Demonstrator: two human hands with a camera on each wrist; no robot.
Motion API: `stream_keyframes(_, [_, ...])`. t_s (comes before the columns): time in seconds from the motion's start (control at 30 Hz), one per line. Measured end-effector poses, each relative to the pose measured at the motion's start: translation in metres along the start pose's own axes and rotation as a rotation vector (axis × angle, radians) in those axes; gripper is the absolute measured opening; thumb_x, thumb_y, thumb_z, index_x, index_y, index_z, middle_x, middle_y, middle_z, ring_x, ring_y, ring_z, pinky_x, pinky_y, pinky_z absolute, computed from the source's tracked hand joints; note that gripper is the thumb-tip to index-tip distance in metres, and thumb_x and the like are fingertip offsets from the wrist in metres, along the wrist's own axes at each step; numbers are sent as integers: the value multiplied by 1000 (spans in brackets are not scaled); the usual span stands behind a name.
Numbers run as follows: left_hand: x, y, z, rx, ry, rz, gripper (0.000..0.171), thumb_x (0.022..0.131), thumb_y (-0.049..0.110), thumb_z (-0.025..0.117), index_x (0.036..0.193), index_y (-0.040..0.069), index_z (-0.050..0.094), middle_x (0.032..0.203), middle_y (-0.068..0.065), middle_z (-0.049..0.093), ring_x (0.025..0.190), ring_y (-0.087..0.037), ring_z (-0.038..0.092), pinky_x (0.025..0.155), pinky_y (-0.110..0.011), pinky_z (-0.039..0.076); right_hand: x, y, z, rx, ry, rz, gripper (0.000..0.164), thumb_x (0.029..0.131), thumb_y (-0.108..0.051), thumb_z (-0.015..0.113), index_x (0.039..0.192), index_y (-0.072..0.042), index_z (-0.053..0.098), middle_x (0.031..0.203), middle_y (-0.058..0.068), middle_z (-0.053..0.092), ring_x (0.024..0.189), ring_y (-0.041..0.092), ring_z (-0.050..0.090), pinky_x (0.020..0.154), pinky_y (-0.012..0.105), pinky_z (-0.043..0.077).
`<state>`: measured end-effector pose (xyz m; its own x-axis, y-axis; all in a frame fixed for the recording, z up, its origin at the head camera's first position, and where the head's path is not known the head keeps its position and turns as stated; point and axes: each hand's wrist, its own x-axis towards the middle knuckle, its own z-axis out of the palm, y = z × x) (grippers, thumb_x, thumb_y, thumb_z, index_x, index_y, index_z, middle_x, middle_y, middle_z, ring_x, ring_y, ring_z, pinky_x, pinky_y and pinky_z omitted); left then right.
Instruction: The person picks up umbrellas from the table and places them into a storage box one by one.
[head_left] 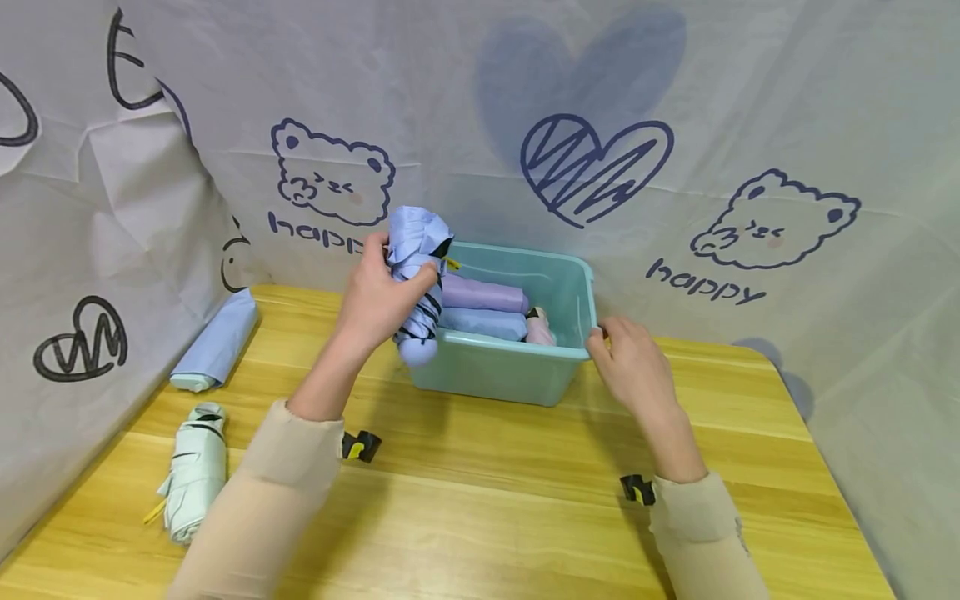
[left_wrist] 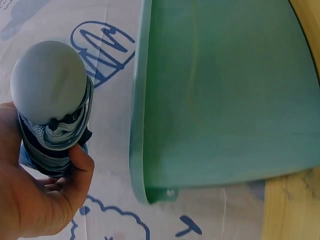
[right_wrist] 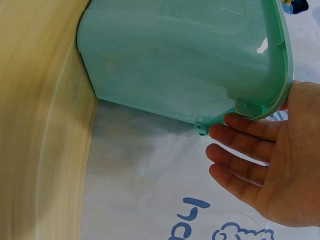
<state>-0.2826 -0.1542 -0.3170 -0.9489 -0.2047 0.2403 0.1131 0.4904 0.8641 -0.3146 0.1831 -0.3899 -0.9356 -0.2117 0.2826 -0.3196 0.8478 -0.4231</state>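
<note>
A folded blue umbrella (head_left: pixel 420 287) with dark straps and a round pale handle is gripped by my left hand (head_left: pixel 375 296). It overlaps the left end of a teal plastic bin (head_left: pixel 495 379) in the head view. In the left wrist view the handle (left_wrist: pixel 49 82) points at the camera, with the thumb against the strap below it. My right hand (head_left: pixel 633 358) holds the bin's right rim at the front corner, fingers under the edge. Inside the bin lie a purple folded umbrella (head_left: pixel 483 294), a blue one (head_left: pixel 483 323) and a pale pink one (head_left: pixel 539 327).
On the left of the wooden table (head_left: pixel 480 517) lie another blue folded umbrella (head_left: pixel 217 337) and a mint green one (head_left: pixel 197 475). A printed cloth (head_left: pixel 465 200) hangs behind the table and along its sides, close behind the bin.
</note>
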Motion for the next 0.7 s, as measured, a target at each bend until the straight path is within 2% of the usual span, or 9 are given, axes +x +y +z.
stream_keyframes(0.2, [12, 13, 15, 35, -43, 16, 77, 91, 48, 67, 148, 4, 38, 122, -16, 59, 101, -31, 64, 85, -45, 55, 0, -1, 0, -2, -4, 3, 47, 106, -34, 37, 119, 1, 65, 120, 19, 65, 112, 41, 57, 95, 58, 49])
stream_keyframes(0.47, [31, 25, 41, 99, -122, 50, 74, 90, 46, 67, 144, 3, 40, 114, -15, 62, 97, -29, 64, 80, -43, 55, -1, -1, -1, 4, -12, 3, 46, 107, -33, 37, 121, 1, 65, 122, 21, 65, 113, 42, 58, 96, 58, 49])
stream_keyframes(0.7, [41, 33, 63, 167, -179, 27, 72, 92, 45, 68, 143, 3, 40, 115, -13, 61, 100, -28, 62, 84, -44, 54, 0, -1, -2, 1, -8, 1, 46, 106, -32, 38, 122, 1, 65, 122, 21, 65, 113, 41, 58, 97, 58, 49])
